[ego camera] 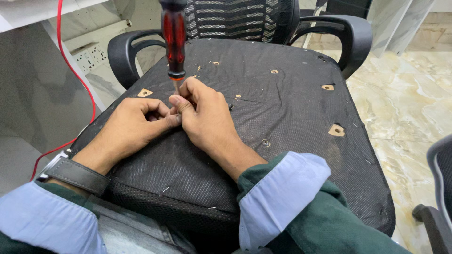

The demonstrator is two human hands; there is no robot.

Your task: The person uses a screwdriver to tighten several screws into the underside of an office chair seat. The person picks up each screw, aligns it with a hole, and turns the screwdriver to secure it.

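An upturned office chair seat (282,108) lies before me, its black fabric underside up, with several small holes showing wood. A screwdriver (174,37) with a red and black handle stands upright on the seat. My right hand (205,117) pinches the metal shaft near its tip with thumb and fingers. My left hand (132,127) rests curled on the fabric right beside it, fingertips touching the right thumb and the shaft's base. Whatever lies under the tip is hidden by my fingers. A dark watch strap (77,176) sits on my left wrist.
The chair's black armrests (351,33) and mesh backrest (235,19) lie beyond the seat. A red cable (75,75) hangs at the left beside a white wall with sockets (92,56). Another chair's edge (438,188) stands at the right on a marble floor (405,103).
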